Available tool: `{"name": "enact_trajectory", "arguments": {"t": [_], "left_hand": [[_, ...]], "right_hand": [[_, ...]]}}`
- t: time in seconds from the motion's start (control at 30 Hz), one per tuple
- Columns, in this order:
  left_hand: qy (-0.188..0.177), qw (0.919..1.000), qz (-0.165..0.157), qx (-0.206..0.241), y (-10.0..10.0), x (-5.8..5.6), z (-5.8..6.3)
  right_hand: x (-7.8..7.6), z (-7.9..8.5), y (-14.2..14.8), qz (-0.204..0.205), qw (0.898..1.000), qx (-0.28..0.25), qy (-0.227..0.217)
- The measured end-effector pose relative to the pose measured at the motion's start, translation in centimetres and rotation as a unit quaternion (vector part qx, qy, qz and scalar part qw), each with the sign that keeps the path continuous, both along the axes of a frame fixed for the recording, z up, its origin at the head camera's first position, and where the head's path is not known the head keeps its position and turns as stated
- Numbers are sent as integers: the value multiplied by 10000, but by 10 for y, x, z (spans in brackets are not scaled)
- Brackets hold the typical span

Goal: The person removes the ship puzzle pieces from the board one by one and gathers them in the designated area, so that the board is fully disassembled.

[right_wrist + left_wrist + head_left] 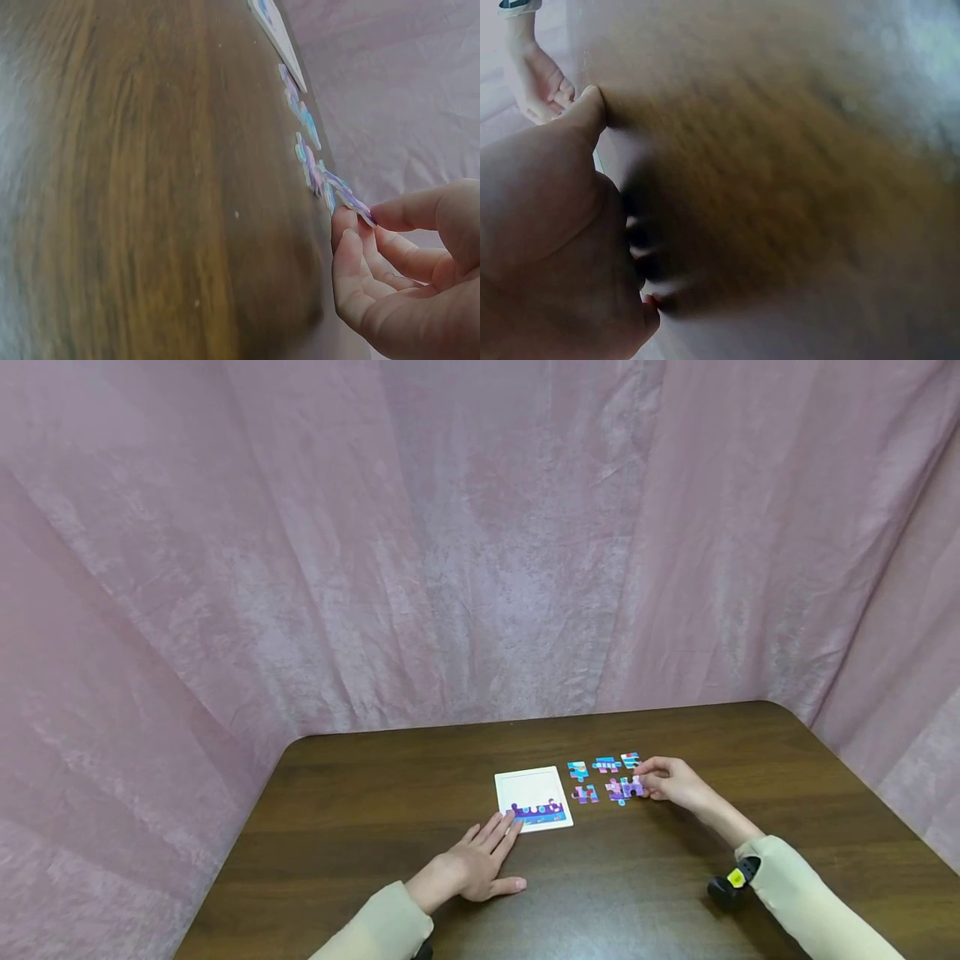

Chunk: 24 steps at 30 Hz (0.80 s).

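A white square puzzle tray lies on the table, its bottom strip filled with purple and blue picture pieces. My left hand is spread flat, fingertips resting on the tray's near left corner and thumb on the tabletop. Right of the tray, my right hand pinches a purple jigsaw piece between thumb and fingers; in the right wrist view it is tilted up off the table. A pink and blue piece lies close against its left side.
Several more loose pieces are on the brown table: a red and purple one, a blue one, a striped one and one at the back right. A pink curtain hangs behind the table's far edge.
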<state>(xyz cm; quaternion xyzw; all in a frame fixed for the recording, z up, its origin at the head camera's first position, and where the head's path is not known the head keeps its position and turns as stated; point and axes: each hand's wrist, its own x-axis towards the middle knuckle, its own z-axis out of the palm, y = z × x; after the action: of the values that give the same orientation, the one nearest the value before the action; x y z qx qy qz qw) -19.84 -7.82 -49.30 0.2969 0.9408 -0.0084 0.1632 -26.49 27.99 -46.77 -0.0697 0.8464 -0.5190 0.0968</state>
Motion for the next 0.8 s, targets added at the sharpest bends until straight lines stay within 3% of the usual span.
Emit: {"name": "enact_trajectory", "arguments": {"t": [0.8], "left_hand": [[-5, 10000, 54, 78, 1, 4, 4]], "right_hand": [[0, -2, 14, -121, 9979, 616, 156]]}}
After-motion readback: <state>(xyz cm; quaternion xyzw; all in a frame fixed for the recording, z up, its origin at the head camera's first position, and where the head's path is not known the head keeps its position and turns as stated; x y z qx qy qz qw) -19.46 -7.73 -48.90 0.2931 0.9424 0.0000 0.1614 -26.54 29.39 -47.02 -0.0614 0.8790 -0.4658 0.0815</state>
